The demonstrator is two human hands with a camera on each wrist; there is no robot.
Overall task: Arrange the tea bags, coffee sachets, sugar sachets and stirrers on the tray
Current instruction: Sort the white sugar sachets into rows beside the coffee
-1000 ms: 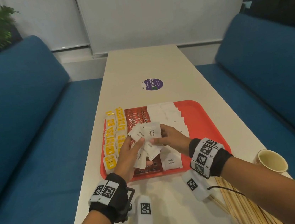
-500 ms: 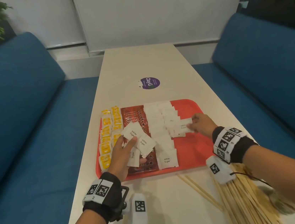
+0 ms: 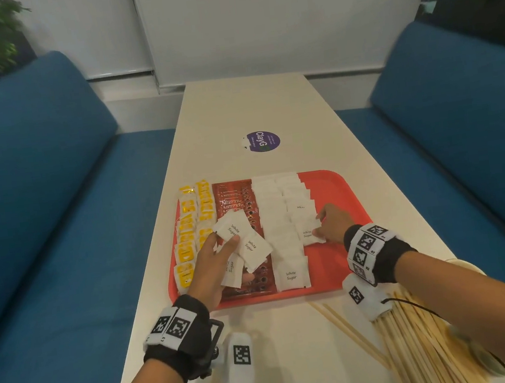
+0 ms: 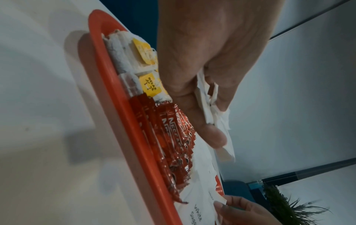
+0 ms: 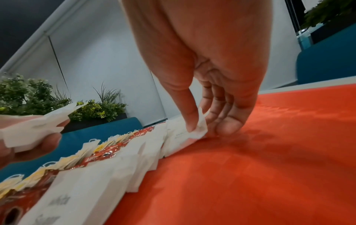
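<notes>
An orange tray lies on the white table. On it are yellow-tagged tea bags at the left, red coffee sachets beside them, and two columns of white sugar sachets. My left hand holds a fan of several sugar sachets above the coffee sachets. My right hand pinches one sugar sachet between thumb and fingers, low on the tray at the right column's near end. Wooden stirrers lie on the table near my right forearm.
Paper cups stand at the table's right edge behind my right arm. A purple round sticker marks the table beyond the tray. Blue sofas flank both sides. The tray's right third shows bare orange.
My right hand took one sugar sachet from the left hand's bundle, carried it right, and lowered it onto the right column. The left hand stayed above the coffee sachets.
</notes>
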